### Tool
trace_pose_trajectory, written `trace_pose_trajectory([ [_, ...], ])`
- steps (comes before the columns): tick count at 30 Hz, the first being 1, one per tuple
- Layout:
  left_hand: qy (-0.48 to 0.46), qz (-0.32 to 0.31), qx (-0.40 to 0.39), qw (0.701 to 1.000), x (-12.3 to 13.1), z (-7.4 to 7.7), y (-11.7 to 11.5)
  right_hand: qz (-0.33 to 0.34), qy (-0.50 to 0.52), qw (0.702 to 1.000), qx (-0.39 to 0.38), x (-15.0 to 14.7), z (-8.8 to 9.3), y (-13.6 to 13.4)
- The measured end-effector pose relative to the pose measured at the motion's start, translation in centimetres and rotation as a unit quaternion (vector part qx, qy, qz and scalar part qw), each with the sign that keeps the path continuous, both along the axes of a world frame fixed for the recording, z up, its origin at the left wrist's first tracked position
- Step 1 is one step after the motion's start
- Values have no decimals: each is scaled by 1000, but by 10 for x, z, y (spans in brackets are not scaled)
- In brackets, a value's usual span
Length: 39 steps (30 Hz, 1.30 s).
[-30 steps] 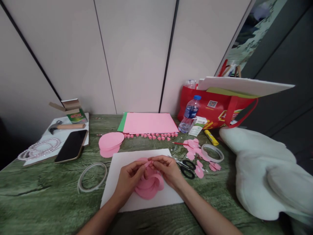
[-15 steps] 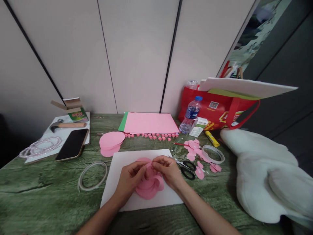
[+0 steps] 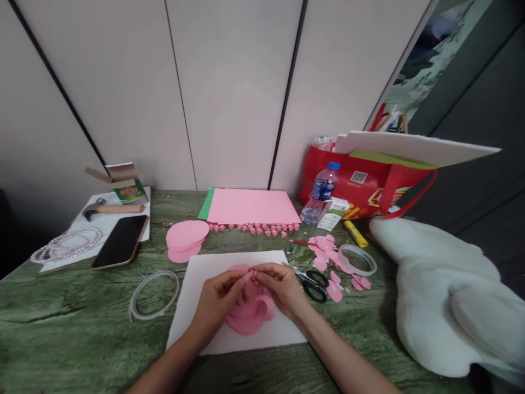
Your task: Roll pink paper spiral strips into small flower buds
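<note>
Both hands meet over a white board [image 3: 197,306] lying on the table. My left hand [image 3: 219,295] pinches the left side of a small pink paper strip [image 3: 248,277], and my right hand [image 3: 279,283] pinches its right end between thumb and fingers. Beneath them on the board rest pink paper circles [image 3: 246,325], partly hidden by the hands. A curled pink paper piece [image 3: 268,309] stands up at their right side. Black-handled scissors [image 3: 315,285] lie just right of my right hand, their tips at the board's edge.
Left stand a tape roll [image 3: 153,295], pink discs [image 3: 186,238], a phone [image 3: 121,241], a hammer [image 3: 117,209] and bead strings [image 3: 68,244]. Behind are pink sheets [image 3: 254,205] and small pink rolls [image 3: 258,230]. Right are paper scraps [image 3: 324,249], another tape roll [image 3: 356,259], a glue stick [image 3: 355,233] and a bottle [image 3: 322,191].
My right hand's fingertips have shifted slightly left, closer to the left hand's. The pink paper strip is still held between them; the other things stay put.
</note>
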<state>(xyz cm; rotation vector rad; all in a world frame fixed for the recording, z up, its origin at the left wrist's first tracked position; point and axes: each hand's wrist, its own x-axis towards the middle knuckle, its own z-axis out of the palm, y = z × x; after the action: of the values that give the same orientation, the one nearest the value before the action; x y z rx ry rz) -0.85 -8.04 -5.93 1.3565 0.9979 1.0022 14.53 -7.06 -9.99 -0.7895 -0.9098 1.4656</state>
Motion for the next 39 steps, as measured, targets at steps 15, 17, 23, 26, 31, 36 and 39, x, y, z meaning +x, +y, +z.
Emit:
trace_pose_trajectory([
  [15, 6, 22, 13, 1000, 0, 0, 0, -42, -26, 999, 4, -1, -1, 0],
  [17, 1, 25, 13, 1000, 0, -1, 1, -40, -31, 999, 9, -1, 1, 0],
  [23, -3, 12, 13, 1000, 0, 1, 1, -14, -26, 999, 23, -2, 4, -1],
  [26, -2, 15, 19, 1000, 1, 1, 1, -21, -29, 999, 21, -2, 2, 0],
  [31, 7, 23, 14, 1000, 1, 0, 1, -40, -31, 999, 21, -1, 0, 0],
  [36, 16, 8, 18, 1000, 1, 0, -1, -52, -34, 998, 16, 0, -1, 0],
  [39, 13, 4, 18, 1000, 1, 0, -1, -60, -32, 998, 16, -1, -1, 0],
])
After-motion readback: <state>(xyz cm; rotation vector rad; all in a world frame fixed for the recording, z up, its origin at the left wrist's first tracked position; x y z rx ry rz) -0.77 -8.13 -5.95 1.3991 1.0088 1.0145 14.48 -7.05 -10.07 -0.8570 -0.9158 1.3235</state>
